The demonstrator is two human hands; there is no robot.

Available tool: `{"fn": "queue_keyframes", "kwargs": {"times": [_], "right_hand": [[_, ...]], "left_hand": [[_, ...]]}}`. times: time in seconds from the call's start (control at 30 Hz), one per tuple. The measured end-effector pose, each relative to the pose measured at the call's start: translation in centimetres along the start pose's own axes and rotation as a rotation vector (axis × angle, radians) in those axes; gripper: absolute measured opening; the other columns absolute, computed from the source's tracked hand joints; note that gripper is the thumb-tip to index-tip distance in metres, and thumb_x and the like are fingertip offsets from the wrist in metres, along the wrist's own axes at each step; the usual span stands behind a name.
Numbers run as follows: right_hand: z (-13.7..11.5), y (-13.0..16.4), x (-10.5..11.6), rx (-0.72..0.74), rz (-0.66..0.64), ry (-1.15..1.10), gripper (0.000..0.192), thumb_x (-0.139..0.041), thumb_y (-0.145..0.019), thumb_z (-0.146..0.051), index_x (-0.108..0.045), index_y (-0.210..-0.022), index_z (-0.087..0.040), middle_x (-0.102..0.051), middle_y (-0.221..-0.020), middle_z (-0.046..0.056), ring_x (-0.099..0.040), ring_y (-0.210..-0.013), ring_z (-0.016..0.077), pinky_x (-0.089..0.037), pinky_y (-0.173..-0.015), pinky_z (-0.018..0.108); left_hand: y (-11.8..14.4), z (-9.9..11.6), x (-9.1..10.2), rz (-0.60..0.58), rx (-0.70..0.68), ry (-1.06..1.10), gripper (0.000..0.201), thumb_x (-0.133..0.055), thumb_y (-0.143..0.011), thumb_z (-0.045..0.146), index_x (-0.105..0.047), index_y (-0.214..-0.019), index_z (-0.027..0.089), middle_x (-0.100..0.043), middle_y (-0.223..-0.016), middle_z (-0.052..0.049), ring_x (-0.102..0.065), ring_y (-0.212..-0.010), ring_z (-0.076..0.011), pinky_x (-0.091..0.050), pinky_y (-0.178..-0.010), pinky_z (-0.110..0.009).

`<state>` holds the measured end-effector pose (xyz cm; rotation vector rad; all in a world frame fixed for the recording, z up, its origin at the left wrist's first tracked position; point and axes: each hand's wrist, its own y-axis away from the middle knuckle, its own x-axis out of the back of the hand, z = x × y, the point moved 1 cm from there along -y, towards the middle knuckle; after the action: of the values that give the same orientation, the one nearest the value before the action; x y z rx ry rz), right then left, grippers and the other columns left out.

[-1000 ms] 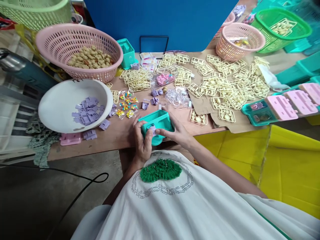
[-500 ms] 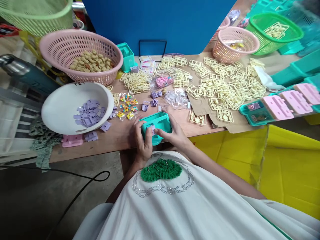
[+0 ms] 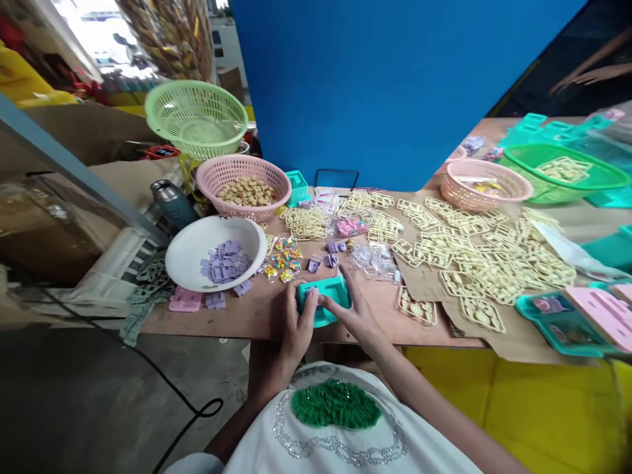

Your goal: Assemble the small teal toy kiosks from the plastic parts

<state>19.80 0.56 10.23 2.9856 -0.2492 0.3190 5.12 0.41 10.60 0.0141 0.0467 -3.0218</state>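
Both my hands hold a small teal plastic box (image 3: 327, 291) at the near edge of the wooden table (image 3: 232, 317). My left hand (image 3: 299, 324) grips its left end, thumb pressing a small purple piece on top. My right hand (image 3: 354, 309) wraps the right side. Loose purple pieces (image 3: 330, 257) and small colourful bits (image 3: 283, 259) lie just beyond the box. A white bowl (image 3: 187, 253) with several purple pieces sits to the left.
A pink basket (image 3: 243, 187) of tan pieces and a green basket (image 3: 196, 118) stand at back left. Cream plastic frames (image 3: 464, 247) cover the right half of the table. Further right are a pink basket (image 3: 484, 184), a green basket (image 3: 563, 172) and teal-and-pink boxes (image 3: 577, 316). A blue panel (image 3: 395, 85) backs the table.
My head has tilted up, so the table sits lower and smaller in view and more of the room shows. Both hands keep hold of the teal box.
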Motion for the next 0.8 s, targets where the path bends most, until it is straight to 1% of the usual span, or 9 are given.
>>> {"fn": "queue_keyframes", "kwargs": {"times": [0.1, 0.17, 0.33, 0.43, 0.53, 0.6, 0.67, 0.73, 0.8], "right_hand": [[0.1, -1.2, -0.3, 0.044, 0.010, 0.013, 0.119, -0.082, -0.072, -0.079, -0.041, -0.169, -0.024, -0.053, -0.165, 0.018, -0.051, -0.153, 0.0395, -0.046, -0.124, 0.057], [0.3, -2.0, -0.6, 0.098, 0.018, 0.054, 0.111, -0.081, -0.074, -0.078, -0.048, -0.165, -0.022, -0.058, -0.160, 0.019, -0.054, -0.150, 0.0403, -0.047, -0.123, 0.058], [0.8, -3.2, -1.0, 0.338, 0.079, 0.212, 0.088, -0.076, -0.087, -0.069, -0.057, -0.157, -0.020, -0.062, -0.154, 0.021, -0.058, -0.145, 0.0389, -0.046, -0.122, 0.060], [0.2, -3.5, 0.5, 0.535, 0.123, 0.266, 0.070, -0.071, -0.096, -0.057, -0.057, -0.156, -0.024, -0.061, -0.156, 0.018, -0.055, -0.149, 0.0348, -0.045, -0.124, 0.058], [-1.7, -4.9, 3.7, 0.640, 0.165, 0.327, 0.059, -0.069, -0.101, -0.047, -0.059, -0.155, -0.026, -0.066, -0.151, 0.017, -0.063, -0.140, 0.0326, -0.054, -0.115, 0.054], [-3.4, -6.7, 6.2, 0.609, 0.183, 0.428, 0.053, -0.068, -0.102, -0.040, -0.062, -0.152, -0.025, -0.073, -0.142, 0.016, -0.072, -0.128, 0.0312, -0.062, -0.103, 0.049], [-5.4, -9.1, 8.2, 0.500, 0.178, 0.612, 0.044, -0.064, -0.103, -0.031, -0.068, -0.146, -0.021, -0.078, -0.132, 0.016, -0.077, -0.117, 0.0282, -0.065, -0.092, 0.042], [-7.1, -12.0, 9.2, 0.403, 0.148, 0.799, 0.036, -0.058, -0.104, -0.021, -0.077, -0.134, -0.020, -0.081, -0.124, 0.014, -0.080, -0.108, 0.0248, -0.065, -0.088, 0.036], [-8.4, -15.0, 9.1, 0.365, 0.103, 0.890, 0.032, -0.058, -0.100, -0.014, -0.084, -0.118, -0.019, -0.083, -0.120, 0.012, -0.080, -0.103, 0.0238, -0.064, -0.088, 0.033]], "left_hand": [[-1.2, 0.0, 0.0, 0.029, 0.028, 0.031, 0.039, -0.069, -0.092, 0.060, -0.061, -0.103, 0.024, -0.069, -0.101, -0.003, -0.067, -0.094, -0.0201, -0.055, -0.085, -0.030], [-2.1, -0.3, 0.0, 0.043, 0.050, 0.040, 0.040, -0.070, -0.089, 0.062, -0.060, -0.098, 0.023, -0.068, -0.096, -0.003, -0.066, -0.090, -0.0196, -0.055, -0.081, -0.029], [-4.0, -1.3, 0.0, 0.054, 0.042, 0.056, 0.040, -0.071, -0.083, 0.060, -0.059, -0.086, 0.023, -0.065, -0.083, 0.001, -0.063, -0.081, -0.0181, -0.054, -0.077, -0.028], [-4.4, -1.5, 0.2, 0.048, 0.046, 0.058, 0.037, -0.072, -0.082, 0.058, -0.061, -0.087, 0.023, -0.065, -0.081, 0.001, -0.063, -0.079, -0.0183, -0.054, -0.075, -0.029], [-4.6, -1.6, 0.5, 0.020, 0.050, 0.052, 0.037, -0.071, -0.082, 0.058, -0.061, -0.087, 0.023, -0.063, -0.078, 0.002, -0.061, -0.075, -0.0178, -0.052, -0.071, -0.028], [-5.0, -1.7, 0.7, 0.002, 0.042, 0.046, 0.038, -0.072, -0.081, 0.060, -0.061, -0.087, 0.024, -0.061, -0.076, 0.003, -0.059, -0.072, -0.0173, -0.050, -0.067, -0.026], [-5.3, -1.8, 0.7, -0.008, 0.031, 0.040, 0.041, -0.072, -0.081, 0.062, -0.060, -0.086, 0.024, -0.060, -0.074, 0.003, -0.058, -0.070, -0.0169, -0.049, -0.065, -0.026], [-5.5, -2.0, 0.6, -0.017, 0.017, 0.036, 0.044, -0.072, -0.082, 0.065, -0.059, -0.086, 0.023, -0.060, -0.074, 0.003, -0.058, -0.068, -0.0166, -0.050, -0.064, -0.026], [-5.4, -2.1, 0.5, -0.025, 0.006, 0.026, 0.048, -0.071, -0.084, 0.069, -0.060, -0.088, 0.023, -0.062, -0.076, 0.002, -0.060, -0.069, -0.0172, -0.052, -0.065, -0.027]]}}
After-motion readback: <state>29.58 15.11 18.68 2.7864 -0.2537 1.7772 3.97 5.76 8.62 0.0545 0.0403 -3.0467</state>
